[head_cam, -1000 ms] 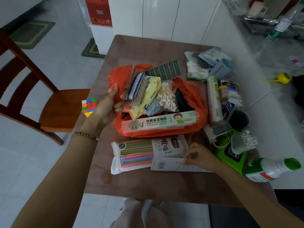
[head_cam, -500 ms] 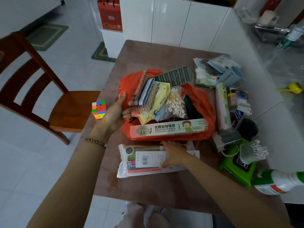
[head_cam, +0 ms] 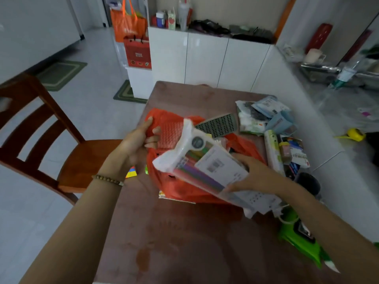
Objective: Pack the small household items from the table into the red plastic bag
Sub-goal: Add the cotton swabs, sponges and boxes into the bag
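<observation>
The straw packet (head_cam: 196, 160) is being held tilted over the red plastic bag (head_cam: 164, 119) at the middle of the bench (head_cam: 174, 232). Its 4 o'clock end is being clasped in the grip of the right hand (head_cam: 248, 173). The bag's 10 o'clock rim is being gripped by the left hand (head_cam: 139, 142). The packet is being judged light, floppy and slick, so a mid-length hold is being advised.

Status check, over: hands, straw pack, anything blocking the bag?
Left grip holds red bag by its edge. Right grip holds straw pack tilted above the bag. Grey perforated panel sticks out of the mouth.
</observation>
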